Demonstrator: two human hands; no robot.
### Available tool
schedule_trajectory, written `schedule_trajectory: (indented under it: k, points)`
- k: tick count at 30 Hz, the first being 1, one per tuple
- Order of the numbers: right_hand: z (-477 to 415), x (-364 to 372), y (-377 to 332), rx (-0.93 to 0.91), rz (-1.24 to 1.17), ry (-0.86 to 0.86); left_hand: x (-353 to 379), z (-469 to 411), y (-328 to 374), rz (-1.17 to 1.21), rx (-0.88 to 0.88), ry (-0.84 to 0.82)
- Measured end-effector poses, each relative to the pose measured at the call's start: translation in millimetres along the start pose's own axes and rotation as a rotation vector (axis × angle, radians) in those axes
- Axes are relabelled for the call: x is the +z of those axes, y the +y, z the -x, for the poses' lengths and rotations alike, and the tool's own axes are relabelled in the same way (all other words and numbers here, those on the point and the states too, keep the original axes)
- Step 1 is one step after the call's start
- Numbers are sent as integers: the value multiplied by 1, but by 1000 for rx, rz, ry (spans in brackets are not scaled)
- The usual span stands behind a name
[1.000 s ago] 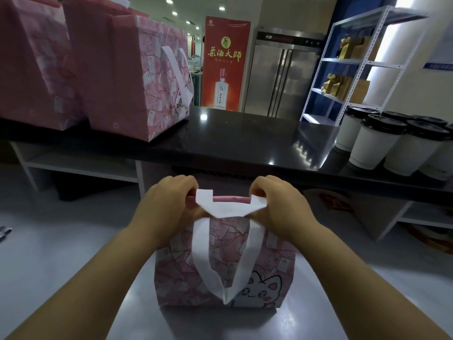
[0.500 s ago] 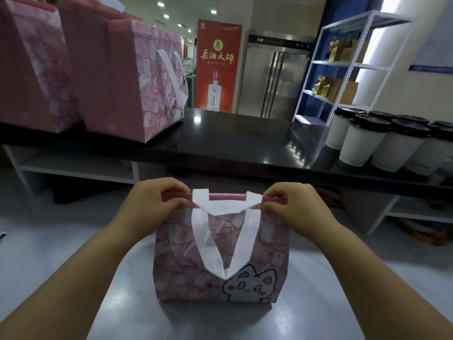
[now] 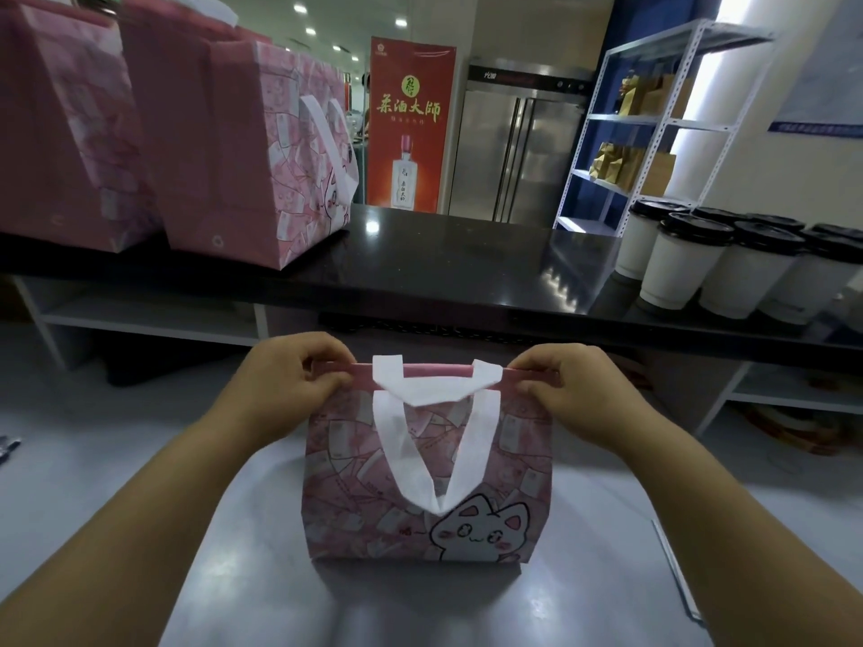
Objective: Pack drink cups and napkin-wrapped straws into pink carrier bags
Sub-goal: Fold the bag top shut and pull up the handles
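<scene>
The left hand (image 3: 289, 387) and right hand (image 3: 576, 401) are spread wider along the top of the pink bag (image 3: 422, 502), pinched by both; cups (image 3: 679, 268) are left unpacked.

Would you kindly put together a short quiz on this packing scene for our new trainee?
1. True or false: the left hand and the right hand each pinch the top edge of the pink bag standing on the grey table.
2. Where do the lidded cups stand? A) on the black counter; B) on the grey table; C) inside the pink bag.
3. Fill in: the animal drawn on the bag's front is a ___.

Key: 1 true; 2 A; 3 cat.
</scene>
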State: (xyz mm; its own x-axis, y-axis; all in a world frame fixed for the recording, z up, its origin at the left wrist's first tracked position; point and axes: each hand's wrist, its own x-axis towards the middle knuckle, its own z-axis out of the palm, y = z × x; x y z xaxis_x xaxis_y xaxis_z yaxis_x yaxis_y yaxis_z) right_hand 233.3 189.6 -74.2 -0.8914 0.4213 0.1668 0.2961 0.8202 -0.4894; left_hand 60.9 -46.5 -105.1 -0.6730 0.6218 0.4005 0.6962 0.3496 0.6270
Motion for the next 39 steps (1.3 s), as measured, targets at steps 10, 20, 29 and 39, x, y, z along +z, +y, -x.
schedule_trajectory:
  k: [10,20,29,39]
  points:
    - [-10,25,-49,149,396,-16,22,-13,36,-462,-137,-61]
    - [-10,17,-19,31,-1,33,8,-5,15,2,-142,-26]
    - [3,3,13,-11,-54,13,-5,-1,-4,36,-82,-39]
    - [-7,-54,-23,-258,-403,338,-66,-36,35,176,144,288]
